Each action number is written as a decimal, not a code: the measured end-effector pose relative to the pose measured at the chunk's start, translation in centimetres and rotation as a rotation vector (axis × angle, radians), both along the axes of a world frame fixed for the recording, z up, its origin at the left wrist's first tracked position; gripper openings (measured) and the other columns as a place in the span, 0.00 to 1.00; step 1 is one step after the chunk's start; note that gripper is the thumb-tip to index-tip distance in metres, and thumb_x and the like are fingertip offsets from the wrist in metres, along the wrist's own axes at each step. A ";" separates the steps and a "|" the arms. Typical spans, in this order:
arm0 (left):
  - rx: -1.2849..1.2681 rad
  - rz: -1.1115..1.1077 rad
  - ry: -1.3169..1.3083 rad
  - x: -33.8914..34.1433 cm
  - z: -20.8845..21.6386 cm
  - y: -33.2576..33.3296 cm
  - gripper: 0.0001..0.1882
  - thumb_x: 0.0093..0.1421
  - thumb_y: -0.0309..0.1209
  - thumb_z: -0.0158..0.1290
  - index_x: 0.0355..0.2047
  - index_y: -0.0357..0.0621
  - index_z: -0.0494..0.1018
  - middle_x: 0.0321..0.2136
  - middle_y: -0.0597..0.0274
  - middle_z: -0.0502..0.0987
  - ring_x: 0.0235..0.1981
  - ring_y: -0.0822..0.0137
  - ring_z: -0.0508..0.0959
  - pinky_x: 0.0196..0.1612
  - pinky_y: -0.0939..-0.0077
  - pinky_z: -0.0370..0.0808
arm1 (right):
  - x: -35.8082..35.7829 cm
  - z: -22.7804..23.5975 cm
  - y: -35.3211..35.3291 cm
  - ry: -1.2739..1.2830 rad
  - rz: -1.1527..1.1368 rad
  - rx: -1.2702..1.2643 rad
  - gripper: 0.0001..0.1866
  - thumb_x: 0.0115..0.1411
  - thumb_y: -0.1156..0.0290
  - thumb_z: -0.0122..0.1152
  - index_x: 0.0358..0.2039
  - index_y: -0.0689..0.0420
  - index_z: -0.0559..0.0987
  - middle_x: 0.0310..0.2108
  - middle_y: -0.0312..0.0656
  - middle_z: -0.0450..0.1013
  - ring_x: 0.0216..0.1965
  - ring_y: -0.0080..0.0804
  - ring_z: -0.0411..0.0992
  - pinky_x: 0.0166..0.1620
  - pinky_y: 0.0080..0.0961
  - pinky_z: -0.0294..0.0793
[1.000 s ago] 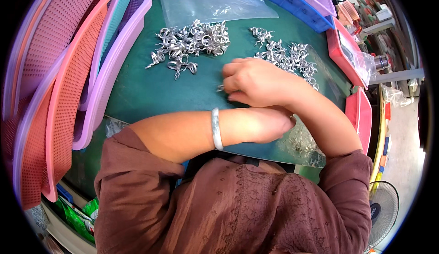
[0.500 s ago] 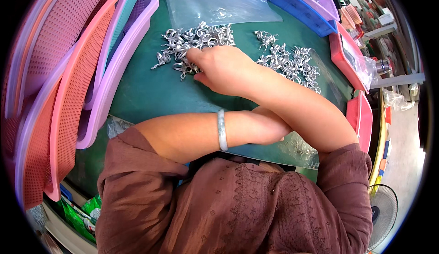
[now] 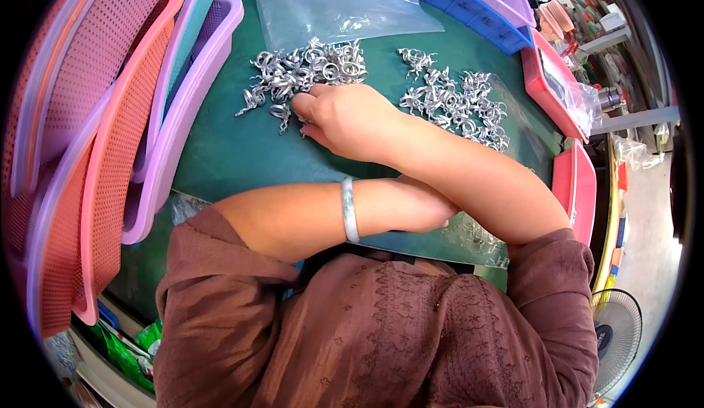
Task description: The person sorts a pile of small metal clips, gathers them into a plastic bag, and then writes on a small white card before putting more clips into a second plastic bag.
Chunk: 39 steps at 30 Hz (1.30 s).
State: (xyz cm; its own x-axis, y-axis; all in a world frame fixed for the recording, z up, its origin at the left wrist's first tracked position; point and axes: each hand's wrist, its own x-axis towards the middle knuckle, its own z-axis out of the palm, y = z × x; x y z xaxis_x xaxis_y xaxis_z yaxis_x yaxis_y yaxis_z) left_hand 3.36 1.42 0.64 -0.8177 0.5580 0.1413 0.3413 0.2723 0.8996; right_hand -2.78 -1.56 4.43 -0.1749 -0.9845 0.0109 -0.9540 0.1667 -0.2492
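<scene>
My right hand [image 3: 339, 122] reaches across to the near edge of a tangled pile of silver metal rings [image 3: 308, 67], many with curly, twisted ends. Its thumb and fingers are closed at the pile, and a bit of silver shows between them, seemingly one of these rings. Below it, my left hand [image 3: 422, 208] lies crossed under my right forearm, its fingers turned away and hidden. A pale grey-green bangle [image 3: 349, 210] circles my left wrist. Right of my right hand, a second, more spread-out heap of the same rings [image 3: 458, 107] rests on the green tabletop [image 3: 227, 162].
Pink, purple and teal perforated baskets [image 3: 139, 107] stand stacked on the left. A clear plastic bag [image 3: 337, 8] lies at the back. Blue bin [image 3: 477, 12] and pink trays [image 3: 546, 85] line the right edge. A fan [image 3: 614, 338] stands at lower right.
The view has shifted slightly. My right hand has drawn back a little from the pile toward me, and silver now shows at its thumb. My left hand stays crossed underneath.
</scene>
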 end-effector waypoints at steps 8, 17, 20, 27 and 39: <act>-0.233 0.039 0.566 -0.4 0.8 0.0 0.20 0.50 0.32 0.56 0.44 0.40 0.70 0.40 0.48 0.73 0.43 0.49 0.73 0.48 0.58 0.70 | -2.5 2.7 5.8 0.042 0.094 0.186 0.10 0.48 0.70 0.62 0.31 0.58 0.76 0.28 0.43 0.71 0.36 0.44 0.71 0.39 0.37 0.72; -0.175 -0.004 0.591 -0.5 2.4 -0.9 0.14 0.50 0.32 0.57 0.37 0.41 0.73 0.34 0.58 0.74 0.36 0.57 0.76 0.38 0.64 0.74 | -5.2 4.5 9.9 -0.048 0.014 0.232 0.15 0.45 0.69 0.66 0.35 0.58 0.79 0.32 0.44 0.71 0.39 0.45 0.70 0.41 0.37 0.71; -0.197 0.032 0.672 -0.5 3.1 -2.3 0.12 0.50 0.32 0.56 0.35 0.43 0.74 0.31 0.60 0.75 0.32 0.59 0.77 0.36 0.65 0.74 | -5.8 4.6 7.6 -0.084 -0.062 0.009 0.21 0.45 0.72 0.66 0.42 0.59 0.76 0.36 0.46 0.70 0.41 0.48 0.70 0.42 0.38 0.71; -0.244 0.352 0.454 -1.9 0.5 -7.1 0.25 0.54 0.38 0.56 0.49 0.38 0.69 0.48 0.46 0.69 0.51 0.46 0.68 0.55 0.55 0.63 | -7.7 0.9 2.6 -0.150 -0.064 -0.285 0.25 0.46 0.74 0.65 0.48 0.55 0.73 0.45 0.47 0.70 0.43 0.47 0.72 0.46 0.37 0.73; -0.068 0.138 0.218 -3.5 0.8 -5.1 0.32 0.55 0.40 0.56 0.57 0.40 0.61 0.58 0.38 0.52 0.61 0.39 0.54 0.61 0.55 0.58 | -9.3 1.1 3.4 -1.264 -0.388 -0.340 0.21 0.49 0.83 0.60 0.45 0.59 0.71 0.32 0.36 0.73 0.32 0.22 0.70 0.37 0.19 0.70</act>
